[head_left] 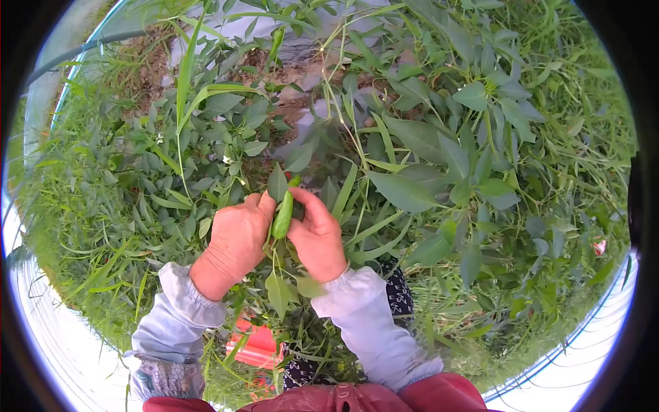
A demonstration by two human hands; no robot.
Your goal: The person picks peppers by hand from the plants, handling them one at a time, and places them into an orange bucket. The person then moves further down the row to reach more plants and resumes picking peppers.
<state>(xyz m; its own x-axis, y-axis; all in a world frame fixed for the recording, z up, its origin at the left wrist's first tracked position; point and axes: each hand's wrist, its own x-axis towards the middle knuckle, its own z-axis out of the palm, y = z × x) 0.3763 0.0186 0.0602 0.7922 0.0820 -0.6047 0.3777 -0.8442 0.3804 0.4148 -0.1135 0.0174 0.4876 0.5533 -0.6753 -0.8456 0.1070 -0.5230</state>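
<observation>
A green chili pepper (282, 215) stands nearly upright between my two hands, among the leaves of a pepper plant. My right hand (320, 237) is closed around its right side, index finger near the top and thumb lower down. On the other side my left hand (237, 237) is closed, knuckles up, its thumb beside the pepper. It appears to grip a leafy branch: a leaf (276, 183) rises above the thumb, and thin stems with leaves (278, 293) hang below. The left fingertips are hidden. Another green pepper (294, 181) shows partly just behind the fingers.
Pepper plants (439, 172) and tall grass (82, 206) crowd both sides. Another green pepper (276, 44) hangs farther ahead, near grey plastic sheeting (254, 27) and bare soil (295, 103). A red plastic object (257, 345) lies below, near patterned dark trousers (302, 371).
</observation>
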